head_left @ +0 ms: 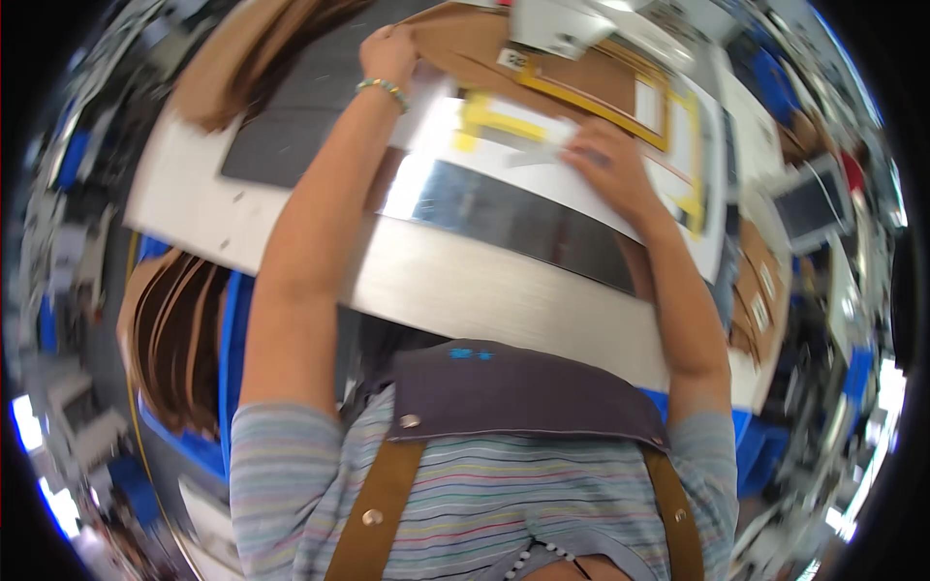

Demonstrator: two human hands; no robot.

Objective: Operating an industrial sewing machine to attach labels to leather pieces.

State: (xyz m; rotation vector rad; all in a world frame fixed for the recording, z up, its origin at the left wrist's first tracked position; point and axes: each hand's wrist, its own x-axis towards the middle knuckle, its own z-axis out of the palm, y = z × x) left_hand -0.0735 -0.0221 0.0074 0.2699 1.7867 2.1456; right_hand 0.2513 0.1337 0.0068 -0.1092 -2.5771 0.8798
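At the far side of the table my left hand (389,56) has its fingers closed on the left end of a brown sheet (455,44), which looks like leather. My right hand (610,165) is pinched around a thin pale strip (538,153), blurred, so its kind is not clear. It hovers over or touches a white board (668,179) marked with yellow tape (504,121); contact is hard to tell. Just beyond that hand lies a yellow-edged frame (605,92) on the brown sheet. A shiny dark metal plate (513,218) runs along the board's near side.
A white machine head (562,24) stands over the far side of the work. Stacked long brown pieces (247,63) lie on a dark mat (291,136) at left. More brown strips (179,339) fill a blue bin (232,368) below left. Brown pieces (760,290) lie at right.
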